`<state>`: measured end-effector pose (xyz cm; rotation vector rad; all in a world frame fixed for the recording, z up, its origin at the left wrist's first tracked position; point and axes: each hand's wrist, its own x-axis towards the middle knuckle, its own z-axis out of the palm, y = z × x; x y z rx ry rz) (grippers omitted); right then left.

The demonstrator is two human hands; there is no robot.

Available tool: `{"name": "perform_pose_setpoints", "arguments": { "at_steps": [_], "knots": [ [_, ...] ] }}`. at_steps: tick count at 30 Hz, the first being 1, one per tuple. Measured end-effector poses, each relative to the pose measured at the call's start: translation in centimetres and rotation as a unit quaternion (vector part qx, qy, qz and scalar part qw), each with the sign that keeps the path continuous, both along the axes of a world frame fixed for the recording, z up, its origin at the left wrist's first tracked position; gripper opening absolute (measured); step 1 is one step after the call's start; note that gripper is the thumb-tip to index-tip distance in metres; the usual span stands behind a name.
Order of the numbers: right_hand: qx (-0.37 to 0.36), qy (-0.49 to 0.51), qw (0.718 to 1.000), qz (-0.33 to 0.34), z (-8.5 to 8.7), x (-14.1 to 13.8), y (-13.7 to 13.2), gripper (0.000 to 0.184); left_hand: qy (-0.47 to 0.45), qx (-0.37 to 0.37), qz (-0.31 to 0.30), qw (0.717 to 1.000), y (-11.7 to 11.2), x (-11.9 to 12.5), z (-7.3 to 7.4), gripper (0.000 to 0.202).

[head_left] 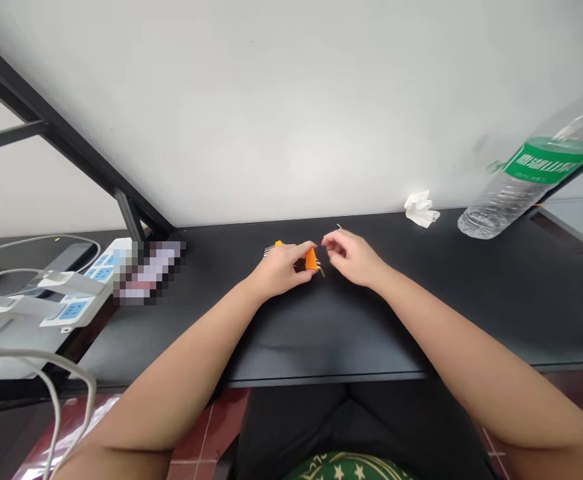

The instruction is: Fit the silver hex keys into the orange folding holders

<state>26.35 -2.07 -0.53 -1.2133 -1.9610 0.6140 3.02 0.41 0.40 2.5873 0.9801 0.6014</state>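
currently, orange hex-key holder (pixel 312 260) in our left grip (pixel 280 270)

we have that grip closed around it over the black worktop (pixel 204 260), its long axis running roughly left to right, metal key ends (pixel 320 269) poking out towards our right grip (pixel 355 259). that one is just to the right, fingers curled; a thin metal tip (pixel 339 227) shows beyond, but we cannot tell whether it is pinched.

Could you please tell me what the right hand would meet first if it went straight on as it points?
Likely the left hand, at the orange holder it grips, though depth is unclear.
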Motion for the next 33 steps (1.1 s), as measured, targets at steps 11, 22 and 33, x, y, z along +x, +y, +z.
{"name": "perform_pose_setpoints", "arguments": {
  "at_steps": [11, 22, 33],
  "knots": [
    [-0.078, 0.081, 0.991, 0.068, -1.2, 0.0, 0.5, 0.014, -0.033, -0.062, -0.007, 0.998, -0.1, -0.1, 0.2, 0.036],
    [-0.182, 0.124, 0.969, 0.115, -0.9, -0.2, 0.4, 0.015, -0.031, -0.040, -0.033, 0.998, -0.1, 0.1, 0.5, 0.033],
    [-0.175, 0.136, 0.975, 0.010, -0.9, 1.0, 1.6, 0.023, 0.024, 0.007, 0.070, 0.997, 0.6, -0.4, -0.2, 0.038]
  ]
}}
